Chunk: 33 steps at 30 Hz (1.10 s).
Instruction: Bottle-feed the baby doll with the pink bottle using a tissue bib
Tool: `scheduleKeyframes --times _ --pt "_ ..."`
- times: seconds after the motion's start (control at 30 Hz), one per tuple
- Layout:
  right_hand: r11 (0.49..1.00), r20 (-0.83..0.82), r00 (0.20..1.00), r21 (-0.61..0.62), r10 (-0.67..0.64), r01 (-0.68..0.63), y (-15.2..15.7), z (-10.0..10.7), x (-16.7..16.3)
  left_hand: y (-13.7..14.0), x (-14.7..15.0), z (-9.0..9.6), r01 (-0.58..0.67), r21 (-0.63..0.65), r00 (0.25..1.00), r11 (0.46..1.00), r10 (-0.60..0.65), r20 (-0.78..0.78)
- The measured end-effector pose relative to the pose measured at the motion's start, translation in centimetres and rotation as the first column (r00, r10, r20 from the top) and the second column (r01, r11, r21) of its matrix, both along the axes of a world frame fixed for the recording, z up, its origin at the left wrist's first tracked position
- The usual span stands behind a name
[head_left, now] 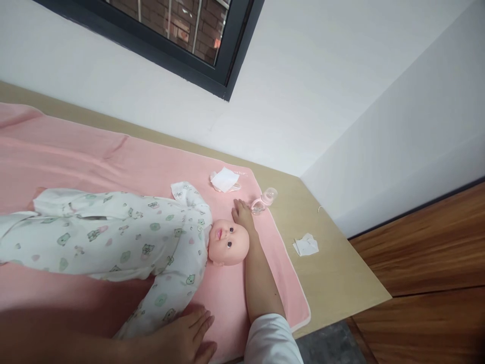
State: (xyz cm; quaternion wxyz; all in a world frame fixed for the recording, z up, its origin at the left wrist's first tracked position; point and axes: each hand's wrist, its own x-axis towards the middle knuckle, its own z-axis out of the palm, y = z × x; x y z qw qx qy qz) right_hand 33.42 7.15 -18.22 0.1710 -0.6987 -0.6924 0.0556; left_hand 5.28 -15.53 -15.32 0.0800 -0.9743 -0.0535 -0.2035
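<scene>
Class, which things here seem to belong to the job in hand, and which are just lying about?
Likely part of the job:
doll, near left hand and right hand
patterned outfit, on the doll
pink mat, beneath them
perhaps the bottle, beside the right hand

Apparently just lying about:
crumpled tissue, on the wooden tabletop
white sheet, near the bottle

R side: wht sleeve point(272, 341), short, plain fabric, loose cut, rounded hem approx. at the elbow. R forearm point(263, 273) bare below it, slim, w/ 1 tiny dk spot point(276, 294) nr the elbow end. R hand point(243, 215) bare too. L forearm point(76, 349) bare, blurry & shadowed. L hand point(185, 336) bare, fingers point(202, 319) slender, tips rounded; nails too small to tell.
</scene>
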Motion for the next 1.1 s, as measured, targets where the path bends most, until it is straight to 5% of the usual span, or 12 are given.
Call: scheduleKeyframes --times 0.73,1.1 --pt "0.998 -0.019 1.0 0.056 0.003 -0.002 0.5 -0.8 0.4 0.0 0.1 -0.2 -0.003 0.002 1.0 1.0 0.003 0.002" --pt "1.0 0.024 1.0 0.004 -0.011 0.011 -0.3 0.7 -0.4 -0.1 0.3 0.2 -0.005 -0.032 1.0 0.999 0.005 -0.01"
